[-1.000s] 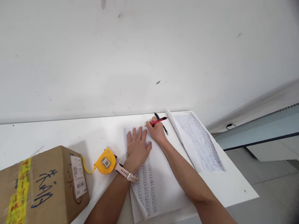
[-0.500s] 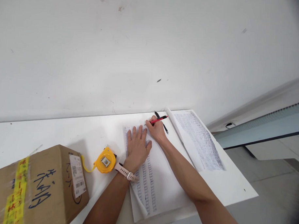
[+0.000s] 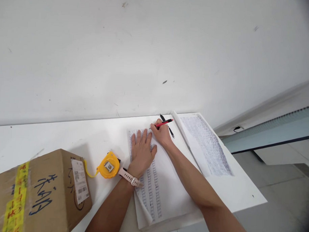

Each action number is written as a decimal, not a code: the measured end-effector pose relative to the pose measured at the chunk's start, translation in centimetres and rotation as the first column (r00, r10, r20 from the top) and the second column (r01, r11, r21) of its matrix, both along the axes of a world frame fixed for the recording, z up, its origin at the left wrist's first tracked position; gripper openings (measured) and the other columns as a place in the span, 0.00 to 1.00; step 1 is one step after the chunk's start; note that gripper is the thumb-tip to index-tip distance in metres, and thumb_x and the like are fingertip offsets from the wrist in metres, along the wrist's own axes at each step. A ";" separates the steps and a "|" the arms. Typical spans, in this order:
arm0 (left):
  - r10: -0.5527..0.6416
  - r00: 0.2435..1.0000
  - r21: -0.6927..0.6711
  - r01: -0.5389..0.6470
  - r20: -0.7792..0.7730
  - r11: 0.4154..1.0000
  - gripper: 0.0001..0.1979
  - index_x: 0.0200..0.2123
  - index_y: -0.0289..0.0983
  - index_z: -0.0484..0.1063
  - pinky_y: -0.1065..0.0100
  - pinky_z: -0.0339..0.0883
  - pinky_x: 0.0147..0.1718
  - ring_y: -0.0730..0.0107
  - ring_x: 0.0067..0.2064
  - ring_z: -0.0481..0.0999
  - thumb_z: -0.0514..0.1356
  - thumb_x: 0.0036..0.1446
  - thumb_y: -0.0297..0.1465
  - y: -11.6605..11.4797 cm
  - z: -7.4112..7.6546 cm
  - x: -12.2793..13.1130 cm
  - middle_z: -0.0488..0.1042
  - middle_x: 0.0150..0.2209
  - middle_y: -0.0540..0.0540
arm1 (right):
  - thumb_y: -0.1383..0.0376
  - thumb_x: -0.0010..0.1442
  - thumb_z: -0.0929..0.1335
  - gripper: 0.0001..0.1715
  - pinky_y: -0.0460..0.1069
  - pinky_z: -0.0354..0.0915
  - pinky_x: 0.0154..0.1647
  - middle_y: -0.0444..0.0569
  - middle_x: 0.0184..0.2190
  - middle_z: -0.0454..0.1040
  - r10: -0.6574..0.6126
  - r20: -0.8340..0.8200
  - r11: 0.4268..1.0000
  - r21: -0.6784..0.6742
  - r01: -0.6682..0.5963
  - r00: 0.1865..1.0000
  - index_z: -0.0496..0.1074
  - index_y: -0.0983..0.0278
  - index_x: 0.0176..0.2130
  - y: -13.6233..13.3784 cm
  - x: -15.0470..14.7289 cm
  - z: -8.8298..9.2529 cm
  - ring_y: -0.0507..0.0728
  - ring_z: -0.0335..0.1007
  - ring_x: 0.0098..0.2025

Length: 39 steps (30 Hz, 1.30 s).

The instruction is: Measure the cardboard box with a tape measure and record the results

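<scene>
A red and black pen (image 3: 166,122) is gripped in my right hand (image 3: 161,131), its tip down near the top edge of a sheet of paper (image 3: 172,184). Columns of small handwriting run down the left part of that sheet. My left hand (image 3: 142,149) lies flat over the written columns, fingers spread, and wears a pale pink watch band at the wrist. The sheet's lower left corner curls up. Just behind my right hand a black pen (image 3: 171,133) rests on the white table (image 3: 113,128), partly hidden by the hand.
Left of my left wrist sits a yellow tape measure (image 3: 108,166), its tape end reaching a taped cardboard box (image 3: 48,190) with a label. A densely written sheet (image 3: 206,145) lies at the right. Behind the table stands a white wall (image 3: 108,60).
Both hands hold nearly the same places, the left flat on the paper and the right around the pen. The view has shifted very slightly.
</scene>
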<state>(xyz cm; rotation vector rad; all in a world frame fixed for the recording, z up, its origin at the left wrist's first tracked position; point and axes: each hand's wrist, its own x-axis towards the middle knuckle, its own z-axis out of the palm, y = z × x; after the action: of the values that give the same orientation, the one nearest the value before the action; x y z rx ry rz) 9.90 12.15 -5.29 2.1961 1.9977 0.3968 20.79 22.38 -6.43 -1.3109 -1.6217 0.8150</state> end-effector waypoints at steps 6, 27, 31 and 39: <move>-0.025 1.000 0.012 0.026 -0.014 1.000 0.30 0.68 0.37 0.55 0.44 0.40 0.68 0.46 0.72 0.45 0.48 0.67 0.42 -0.1 -0.4 -0.1 0.50 0.71 0.44 | 0.54 0.61 0.66 0.14 0.49 0.61 0.30 0.40 0.22 0.67 -0.098 -0.182 0.995 -0.005 0.099 0.978 0.61 0.59 0.30 -0.3 0.2 0.8 0.53 0.64 0.25; -0.189 0.975 -0.185 0.166 -0.114 0.969 0.35 0.70 0.40 0.50 0.42 0.34 0.68 0.49 0.73 0.37 0.54 0.64 0.45 -14.6 1.6 -0.4 0.42 0.73 0.39 | 0.52 0.71 0.55 0.22 0.55 0.64 0.52 0.50 0.44 0.77 0.284 0.308 0.870 0.316 -0.380 0.908 0.70 0.60 0.46 -1.7 4.2 0.1 0.58 0.73 0.47; -0.219 0.967 -0.161 0.198 -0.126 0.967 0.30 0.69 0.39 0.52 0.46 0.38 0.69 0.52 0.73 0.37 0.52 0.67 0.39 -18.6 1.4 -0.9 0.44 0.73 0.39 | 0.52 0.72 0.52 0.26 0.53 0.63 0.45 0.49 0.38 0.77 0.237 0.380 0.856 0.353 -0.378 0.894 0.70 0.62 0.44 -1.1 4.3 -0.5 0.56 0.73 0.40; -0.236 0.970 0.016 0.235 0.060 0.972 0.22 0.62 0.38 0.62 0.54 0.52 0.67 0.63 0.71 0.49 0.54 0.67 0.37 -20.4 0.6 -1.7 0.59 0.68 0.41 | 0.58 0.72 0.53 0.22 0.50 0.61 0.42 0.47 0.36 0.78 0.195 0.423 0.849 0.379 -0.368 0.885 0.70 0.63 0.45 -1.4 4.1 -0.6 0.54 0.72 0.37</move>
<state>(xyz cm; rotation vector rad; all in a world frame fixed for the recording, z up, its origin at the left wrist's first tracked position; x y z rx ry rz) 8.16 -8.21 -4.67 2.3600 1.6816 0.4353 24.93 21.02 -7.06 -0.9287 -2.1915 0.3208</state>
